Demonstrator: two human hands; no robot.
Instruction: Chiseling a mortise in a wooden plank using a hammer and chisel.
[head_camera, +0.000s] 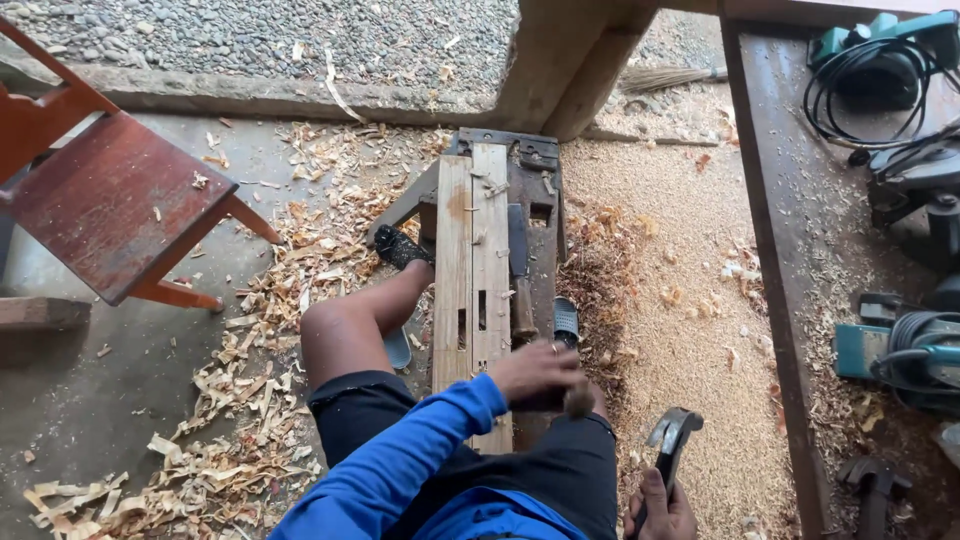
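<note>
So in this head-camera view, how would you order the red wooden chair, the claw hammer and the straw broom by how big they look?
1. Red wooden chair, by far the largest.
2. Claw hammer in the right hand.
3. Straw broom.

The hammer and broom look close in size; the broom is farther away and partly hidden, so that order is unsure.

Daylight falls on a grey concrete floor (120, 400), wood shavings (250, 350) heaped across it toward seven o'clock. Sawdust (680, 280) carpets three o'clock. A red wooden chair (110, 200) stands at ten o'clock, gravel (250, 35) beyond the curb (250, 98) at twelve.
</note>
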